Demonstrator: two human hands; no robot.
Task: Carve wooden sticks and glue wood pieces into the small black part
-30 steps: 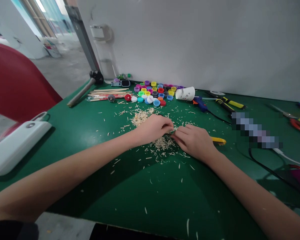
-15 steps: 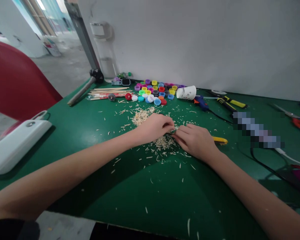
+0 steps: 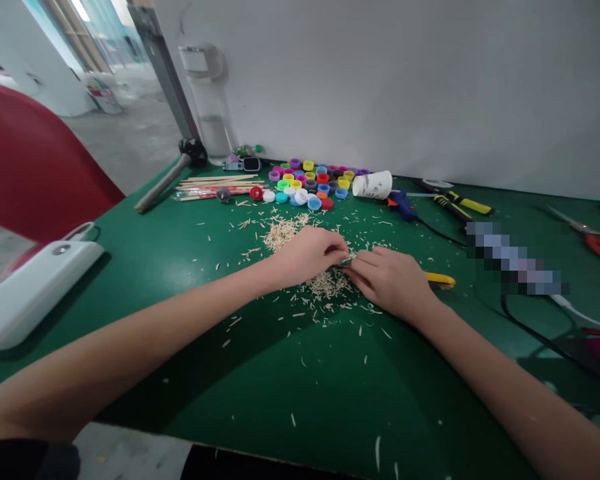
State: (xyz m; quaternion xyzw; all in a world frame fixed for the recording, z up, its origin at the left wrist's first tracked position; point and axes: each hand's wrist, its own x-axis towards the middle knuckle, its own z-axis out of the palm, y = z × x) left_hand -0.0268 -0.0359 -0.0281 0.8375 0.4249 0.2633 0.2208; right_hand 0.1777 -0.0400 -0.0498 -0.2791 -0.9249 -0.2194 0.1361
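Observation:
My left hand (image 3: 307,257) and my right hand (image 3: 390,283) meet fingertip to fingertip over a heap of pale wood shavings (image 3: 325,287) in the middle of the green table (image 3: 300,373). The left hand's fingers are pinched closed on something small that they hide. My right hand is curled shut on a yellow-handled knife (image 3: 441,281), whose end sticks out to the right of the palm. More shavings (image 3: 280,233) lie just behind the left hand.
Behind the hands lie several coloured bottle caps (image 3: 310,183), a tipped white paper cup (image 3: 373,185), wooden sticks (image 3: 220,183), a hammer (image 3: 165,177), a blue glue gun (image 3: 403,205) and yellow-black tools (image 3: 460,203). A white case (image 3: 30,287) sits at the left edge, scissors (image 3: 597,243) and cables at right.

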